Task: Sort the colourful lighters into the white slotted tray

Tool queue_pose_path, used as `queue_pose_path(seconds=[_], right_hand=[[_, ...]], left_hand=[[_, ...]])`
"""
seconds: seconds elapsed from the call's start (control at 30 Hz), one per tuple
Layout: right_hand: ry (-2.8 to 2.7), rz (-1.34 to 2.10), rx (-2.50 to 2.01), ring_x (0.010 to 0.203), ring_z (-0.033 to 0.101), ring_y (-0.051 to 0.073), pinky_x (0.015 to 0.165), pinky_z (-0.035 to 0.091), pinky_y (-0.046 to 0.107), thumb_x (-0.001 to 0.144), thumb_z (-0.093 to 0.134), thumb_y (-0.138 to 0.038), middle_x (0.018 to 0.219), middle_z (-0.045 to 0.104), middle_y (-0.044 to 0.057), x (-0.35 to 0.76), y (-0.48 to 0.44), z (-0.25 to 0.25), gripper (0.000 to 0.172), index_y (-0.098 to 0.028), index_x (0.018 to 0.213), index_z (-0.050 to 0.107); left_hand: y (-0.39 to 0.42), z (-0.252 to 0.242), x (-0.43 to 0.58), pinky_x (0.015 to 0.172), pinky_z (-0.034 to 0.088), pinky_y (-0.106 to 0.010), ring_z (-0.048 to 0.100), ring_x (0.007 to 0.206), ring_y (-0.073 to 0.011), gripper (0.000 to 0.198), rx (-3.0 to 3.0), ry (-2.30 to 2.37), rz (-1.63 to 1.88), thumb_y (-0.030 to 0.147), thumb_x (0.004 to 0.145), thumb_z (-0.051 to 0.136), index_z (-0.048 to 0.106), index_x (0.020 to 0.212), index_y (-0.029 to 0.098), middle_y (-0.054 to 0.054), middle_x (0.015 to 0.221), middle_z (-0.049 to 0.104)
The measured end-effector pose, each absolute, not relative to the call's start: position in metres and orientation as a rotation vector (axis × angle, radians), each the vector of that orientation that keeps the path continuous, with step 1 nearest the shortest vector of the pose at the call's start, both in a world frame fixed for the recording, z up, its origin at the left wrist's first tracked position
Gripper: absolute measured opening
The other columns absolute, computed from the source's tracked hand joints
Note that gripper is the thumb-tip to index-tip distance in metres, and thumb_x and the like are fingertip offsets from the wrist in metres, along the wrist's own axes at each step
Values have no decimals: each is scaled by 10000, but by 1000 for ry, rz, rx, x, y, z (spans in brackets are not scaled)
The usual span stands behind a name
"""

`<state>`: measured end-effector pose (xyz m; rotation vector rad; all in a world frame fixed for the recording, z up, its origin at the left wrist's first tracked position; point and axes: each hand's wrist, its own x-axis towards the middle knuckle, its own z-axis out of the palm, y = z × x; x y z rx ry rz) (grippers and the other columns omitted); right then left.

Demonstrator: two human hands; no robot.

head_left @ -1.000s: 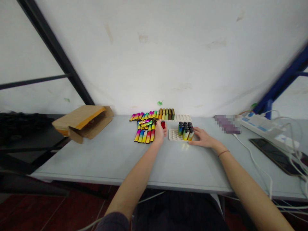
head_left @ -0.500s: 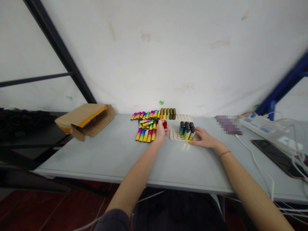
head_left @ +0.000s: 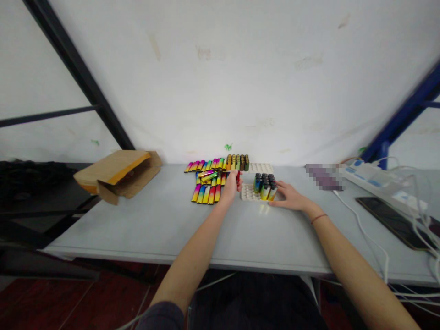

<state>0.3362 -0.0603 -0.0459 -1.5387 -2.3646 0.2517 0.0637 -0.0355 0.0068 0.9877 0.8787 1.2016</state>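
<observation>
My left hand (head_left: pixel 231 189) is closed around a red lighter (head_left: pixel 238 178), mostly hidden by the fingers, just left of a white tray with holes (head_left: pixel 248 193). Black-topped lighters (head_left: pixel 265 185) stand upright in the tray's right part; holes show at its left. My right hand (head_left: pixel 288 196) rests at the tray's right end, fingers spread, thumb near the front corner, against or close to the lighters. Left of my left hand, shiny multicoloured lighter-sized pieces (head_left: pixel 206 195) lie in rows, a few loose ones (head_left: pixel 207 176) on top.
Behind, upright gold, green and brown pieces (head_left: pixel 238 162) stand beside a second white tray (head_left: pixel 261 168) along the wall. An opened cardboard box (head_left: pixel 118 172) lies at left. A power strip (head_left: pixel 385 188), a dark phone (head_left: pixel 392 220), white cables and a blurred-out purple object (head_left: pixel 325 177) occupy the right.
My left hand has shifted slightly right relative to the pieces, towards the tray, with the red lighter in it. My right hand stays at the tray; the whole view has moved a little.
</observation>
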Motion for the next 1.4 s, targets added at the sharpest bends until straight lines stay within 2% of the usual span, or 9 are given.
queue_pose_path(seconds=[0.17,0.27,0.5,0.63,0.77,1.07,1.17,1.27,1.4], right_hand=[[-2366,250,-1537,1456,473,452,1212,373,622,821,673,-757,1598,510,186,333,-63,-41,898,-206,1524,577],[-2372,267,-1522,1466,457,452,1213,368,627,826,676,-746,1606,495,194,334,-63,-42,878,-197,1506,593],[-2359,265,-1535,1468,457,452,1210,369,632,816,678,-770,1597,509,177,337,-61,-46,871,-231,1496,602],[-2354,238,-1542,1448,476,464,1202,378,630,808,676,-785,1581,519,213,338,-58,-50,951,-178,1532,563],[-2340,229,-1536,1454,476,452,1207,376,628,801,681,-787,1581,530,179,340,-56,-55,929,-219,1528,572],[-2346,245,-1554,1460,455,483,1209,359,652,798,657,-815,1601,499,212,339,-57,-52,989,-177,1546,551],[-2357,244,-1537,1458,460,475,1205,367,646,804,652,-813,1598,501,213,338,-58,-51,985,-174,1547,548],[-2367,247,-1562,1471,447,473,1212,367,625,806,637,-826,1604,488,229,337,-59,-49,1009,-145,1545,548],[-2351,254,-1609,1492,420,477,1233,343,616,799,637,-835,1621,473,216,337,-59,-49,1009,-158,1542,556]], left_hand=[[-36,3,61,660,479,-225,628,747,-144,166,1475,812,1234,305,865,750,685,989,215,-18,849,662],[-38,8,58,752,505,-232,643,959,-191,167,1702,776,1242,260,801,795,772,959,211,-71,1015,691],[-38,8,56,662,502,-234,642,823,-172,214,1708,756,1073,240,753,833,818,964,205,-86,1026,723],[-38,1,60,693,523,-245,650,802,-161,226,1781,756,1026,218,777,811,806,1003,218,-67,998,729],[-39,-4,62,762,553,-274,664,782,-146,300,1884,791,984,221,836,771,725,1133,213,-45,1015,731],[-42,-4,62,979,550,-340,689,1034,-203,189,2393,799,1066,284,969,617,720,1110,213,-76,1151,714],[-37,2,54,1045,514,-373,675,1125,-239,249,2443,1048,1133,282,1007,548,731,1160,209,-94,1161,734],[-28,10,31,1084,478,-436,644,1198,-283,370,2261,1659,1202,193,1032,421,718,1253,184,-137,1252,726],[-20,16,-5,1058,470,-533,557,1301,-367,395,1994,2215,933,186,994,465,736,1278,232,-158,1377,671]])
